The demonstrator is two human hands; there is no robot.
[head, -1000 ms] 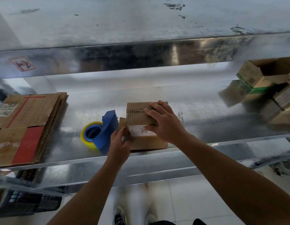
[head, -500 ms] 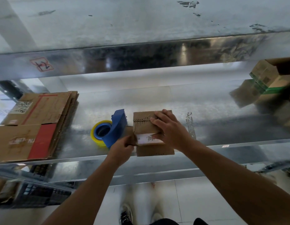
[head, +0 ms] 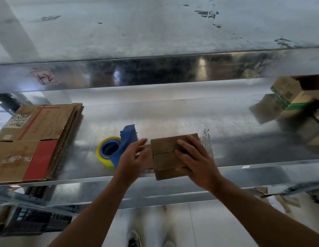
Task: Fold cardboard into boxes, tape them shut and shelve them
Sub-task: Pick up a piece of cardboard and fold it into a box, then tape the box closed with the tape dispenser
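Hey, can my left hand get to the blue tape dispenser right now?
Probably yes. The left hand is open, holds nothing, and sits right beside the tape dispenser with nothing between them, while the right hand rests on the box.

A black plastic crate point(head: 30, 223) is seen low at the left; a patterned shoe point(head: 134, 239) is planted on the pale tiled floor point(head: 199, 227).

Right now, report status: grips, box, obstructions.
Right grip resting on cardboard box, left grip empty beside it. Box at shelf front edge. Tape dispenser close left.
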